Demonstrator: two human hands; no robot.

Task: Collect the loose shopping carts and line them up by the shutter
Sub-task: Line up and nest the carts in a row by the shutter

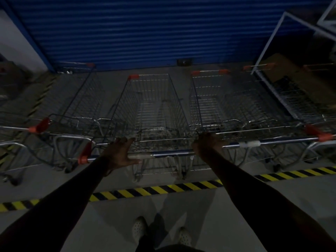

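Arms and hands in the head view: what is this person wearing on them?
A dark left sleeve and right sleeve seem to cover both arms to the wrist, though the light is dim. The left hand and right hand are bare, without gloves.

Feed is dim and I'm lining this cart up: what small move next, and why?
Probably wrap the left hand round the handle and nudge the middle cart forward. That hand lies open at the bar while the right hand seems to grip its end, and this handle sits nearer you than the right cart has its own.
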